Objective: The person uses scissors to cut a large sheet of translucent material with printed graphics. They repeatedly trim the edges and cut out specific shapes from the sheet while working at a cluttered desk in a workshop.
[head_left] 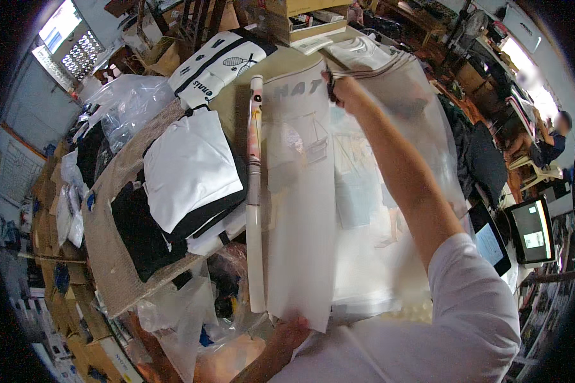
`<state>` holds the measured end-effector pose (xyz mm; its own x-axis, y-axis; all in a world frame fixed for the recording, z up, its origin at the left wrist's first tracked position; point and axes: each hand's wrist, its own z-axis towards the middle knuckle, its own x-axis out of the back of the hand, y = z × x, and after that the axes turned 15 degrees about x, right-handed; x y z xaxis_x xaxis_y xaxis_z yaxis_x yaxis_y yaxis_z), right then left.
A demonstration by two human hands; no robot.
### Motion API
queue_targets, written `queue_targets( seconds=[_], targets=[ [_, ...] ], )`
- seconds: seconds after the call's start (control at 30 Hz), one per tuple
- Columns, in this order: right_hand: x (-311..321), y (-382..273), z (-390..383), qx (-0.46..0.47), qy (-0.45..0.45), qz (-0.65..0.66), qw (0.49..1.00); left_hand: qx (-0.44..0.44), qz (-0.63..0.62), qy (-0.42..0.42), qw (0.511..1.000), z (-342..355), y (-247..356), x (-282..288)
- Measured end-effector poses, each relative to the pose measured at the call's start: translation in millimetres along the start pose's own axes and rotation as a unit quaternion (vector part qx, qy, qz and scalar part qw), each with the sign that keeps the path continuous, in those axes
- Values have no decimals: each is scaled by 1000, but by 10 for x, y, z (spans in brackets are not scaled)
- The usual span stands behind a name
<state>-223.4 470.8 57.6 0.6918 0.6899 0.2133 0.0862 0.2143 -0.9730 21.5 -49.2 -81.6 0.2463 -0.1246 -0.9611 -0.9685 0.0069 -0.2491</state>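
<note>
Table (294, 59) fills the mid., beige top bare nr the far end. On its R half: 1 big translucent sheet (364, 255) w/ faint printed pics, partly washed out by glare. Along the sheet's L side: 1 long pale strip (300, 242), also printed, grey lettering at far end, running from far part of table down to the person's body. Over on the L: tan bubbly-textured wrap (102, 268) under 1 pile of black cloth (137, 236), w/ white cloth (191, 172) on top. Back of that pile: clear plastic bag (134, 102) &, just beside it, 1 white panel (227, 67) w/ black bands & racket print. Slim roll (255, 255), white w/ some coloured print, lies lengthwise betw. pile & strip, just beside the strip. Cardboard box (319, 30) at far end. Off R, well apart: 1 seated person (549, 147); nearer, 1 lit monitor (535, 233).

R hand (345, 92), arm stretched out, is at strip's far end, R edge; fingers clenched round 1 small dark tool (329, 86), exact type too blurry to tell. L hand (292, 335), close to body, has strip's near end pinched at its bottom edge; not all fingers visible.
</note>
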Motion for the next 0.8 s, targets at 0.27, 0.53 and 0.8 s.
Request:
queue_targets(
  seconds=[0.27, 0.53, 0.8],
  targets=[
    [184, 64, -2398, 62, -24, -41, 997, -32, 85, -69, 994, 306, -9, -15],
    [-256, -919, -3249, 118, -135, -67, 982, -221, 341, 150, 901, 407, 19, -642],
    [1295, -1465, -3010, 105, 35, -5, 994, -331, 287, 80, 896, 652, -87, -1075]
  ],
)
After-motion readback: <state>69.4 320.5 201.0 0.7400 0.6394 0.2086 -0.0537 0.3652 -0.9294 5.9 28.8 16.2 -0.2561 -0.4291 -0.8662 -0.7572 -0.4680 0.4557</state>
